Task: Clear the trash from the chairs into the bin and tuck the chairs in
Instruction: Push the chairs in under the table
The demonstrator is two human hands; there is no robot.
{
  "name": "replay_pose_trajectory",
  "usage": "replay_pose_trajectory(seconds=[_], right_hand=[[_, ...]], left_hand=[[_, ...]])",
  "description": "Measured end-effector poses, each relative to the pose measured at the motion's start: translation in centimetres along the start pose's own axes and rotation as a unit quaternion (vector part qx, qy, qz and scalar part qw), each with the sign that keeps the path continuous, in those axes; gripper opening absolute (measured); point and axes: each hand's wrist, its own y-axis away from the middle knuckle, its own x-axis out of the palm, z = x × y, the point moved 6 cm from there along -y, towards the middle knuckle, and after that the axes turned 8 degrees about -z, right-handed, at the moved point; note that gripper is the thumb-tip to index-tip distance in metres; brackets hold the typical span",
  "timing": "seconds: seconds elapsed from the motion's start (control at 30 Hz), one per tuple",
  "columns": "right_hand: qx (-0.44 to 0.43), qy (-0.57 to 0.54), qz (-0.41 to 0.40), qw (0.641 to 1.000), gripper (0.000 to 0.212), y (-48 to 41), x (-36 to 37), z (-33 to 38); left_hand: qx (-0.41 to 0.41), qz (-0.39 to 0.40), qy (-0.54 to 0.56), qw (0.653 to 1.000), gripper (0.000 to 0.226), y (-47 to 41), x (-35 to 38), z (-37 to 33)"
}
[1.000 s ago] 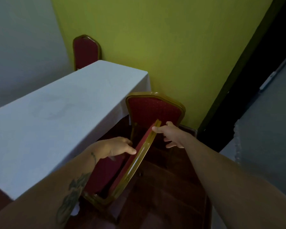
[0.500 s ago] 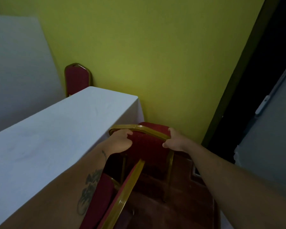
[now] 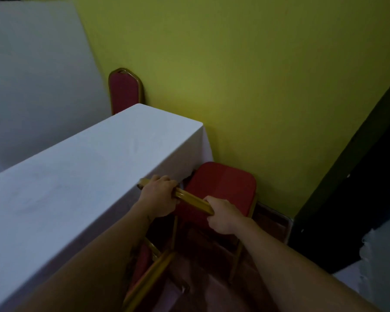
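A red chair with a gold frame stands at the near end of the table covered in a white cloth, close to the yellow wall. Both hands grip the gold top rail of its backrest: my left hand at the rail's left end by the cloth's edge, my right hand at the right end. The red seat shows beyond the rail and nothing lies on it. A second red chair is below my arms, mostly hidden. No bin or trash is in view.
A third red chair stands at the table's far side against the yellow wall. A dark door frame runs along the right, with a white cloth edge at the lower right. The floor is dark reddish wood.
My hands left the nearer chair's backrest and took hold of the farther chair's top rail. The view now looks down on that chair's seat, which sits closer to the table.
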Motion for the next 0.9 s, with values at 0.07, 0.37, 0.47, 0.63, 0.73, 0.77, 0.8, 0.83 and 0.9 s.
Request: replay_pose_trajectory(seconds=[0.07,0.37,0.47,0.63,0.73,0.77,0.8,0.83,0.9], right_hand=[[-0.018,0.002,0.024,1.0,0.027,0.0,-0.5,0.0],[0.009,0.052,0.058,0.997,0.041,2.1,-2.4,-2.5],[0.043,0.061,0.039,0.996,0.044,3.4,-3.7,-4.8],[0.138,-0.014,0.009,0.99,0.039,7.0,-4.2,-8.2],[0.216,-0.117,-0.09,0.965,0.032,9.5,-3.7,-10.8],[0.248,-0.162,-0.124,0.947,0.034,10.4,-3.3,-11.6],[0.286,-0.209,-0.154,0.922,0.043,11.3,-2.9,-12.2],[0.324,-0.257,-0.181,0.892,0.053,12.3,-2.3,-12.8],[0.378,-0.368,-0.202,0.825,0.053,13.6,-0.9,-12.3]], left_hand=[[0.004,0.014,-0.019,1.0,0.039,-0.7,0.0,0.1],[0.061,0.053,-0.027,0.996,0.05,-0.9,0.0,-3.3],[0.091,0.052,0.029,0.994,0.052,-0.5,1.0,-5.5],[0.045,0.18,0.156,0.97,0.05,0.8,3.8,-4.9],[0.06,0.186,0.136,0.971,0.045,1.5,4.9,-3.6],[0.067,0.179,0.137,0.972,0.041,1.7,4.9,-3.5],[0.073,0.171,0.132,0.974,0.039,1.8,4.7,-3.7],[0.076,0.168,0.123,0.975,0.038,2.0,4.4,-4.0],[0.076,0.161,0.1,0.979,0.031,2.1,3.9,-4.3]])
